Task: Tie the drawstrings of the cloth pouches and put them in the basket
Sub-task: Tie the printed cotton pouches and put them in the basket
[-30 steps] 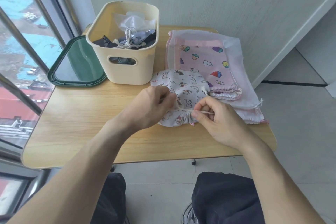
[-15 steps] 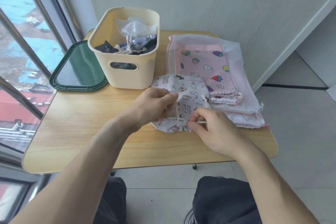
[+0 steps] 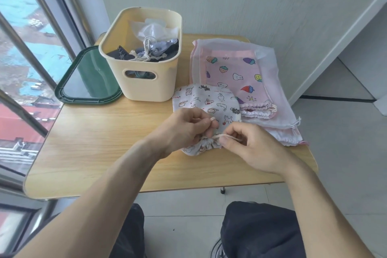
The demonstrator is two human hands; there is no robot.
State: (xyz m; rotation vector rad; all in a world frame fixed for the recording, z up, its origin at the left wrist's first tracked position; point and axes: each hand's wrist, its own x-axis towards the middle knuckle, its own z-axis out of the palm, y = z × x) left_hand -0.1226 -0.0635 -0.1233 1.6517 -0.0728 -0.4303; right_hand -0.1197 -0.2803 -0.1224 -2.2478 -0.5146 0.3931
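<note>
A white pouch with cartoon animals (image 3: pixel 207 100) lies on the wooden table (image 3: pixel 100 142), its gathered mouth toward me. My left hand (image 3: pixel 186 130) pinches one end of its cream drawstring (image 3: pixel 227 136) above the gathered mouth. My right hand (image 3: pixel 249 148) pinches the other strand just to the right. Behind stands the cream plastic basket (image 3: pixel 146 88) with several tied dark and white pouches inside. To the right lies a pink fruit-print pouch (image 3: pixel 234 75) stacked on sheer white pouches (image 3: pixel 278 115).
A dark green lid (image 3: pixel 83 81) lies flat left of the basket, by the window frame (image 3: pixel 31 52). A pale wall rises directly behind the table. My knees in dark trousers sit below the table's front edge.
Both hands stayed on the pouch's gathered mouth. My left fingers lifted a loop of the drawstring, and my right hand shifted slightly right along the other strand.
</note>
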